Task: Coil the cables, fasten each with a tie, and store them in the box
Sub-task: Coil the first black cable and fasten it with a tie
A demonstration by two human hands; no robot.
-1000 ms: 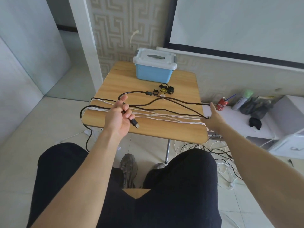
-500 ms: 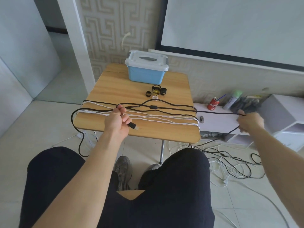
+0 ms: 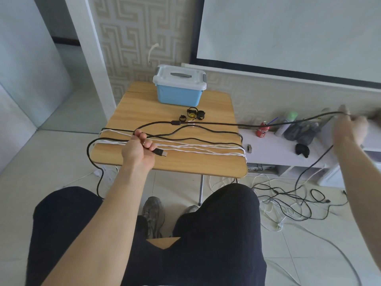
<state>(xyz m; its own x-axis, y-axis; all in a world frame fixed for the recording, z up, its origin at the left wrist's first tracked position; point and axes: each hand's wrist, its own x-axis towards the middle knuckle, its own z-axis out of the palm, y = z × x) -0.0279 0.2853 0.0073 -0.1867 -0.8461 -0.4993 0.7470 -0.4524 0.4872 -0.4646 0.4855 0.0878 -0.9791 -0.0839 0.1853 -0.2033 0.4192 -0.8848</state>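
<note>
My left hand (image 3: 138,150) grips the black cable (image 3: 208,124) near its USB plug (image 3: 161,152), fingers curled round it, anchoring that end over the table (image 3: 144,104). My right hand (image 3: 350,129) is blurred; it appears to pinch the cable far to the right, drawing a length taut, I judge to measure one loop. The white cable (image 3: 195,146) lies across the table. The box (image 3: 179,88) stands closed at the far edge, ties (image 3: 192,114) just before it

There is one view, worn on my head, wide-angle, looking forward and down. It faces the wooden table (image 3: 144,112) from close in front, my knees just below its near edge; beyond the table stands the patterned wall, and right of it a low white shelf.
</note>
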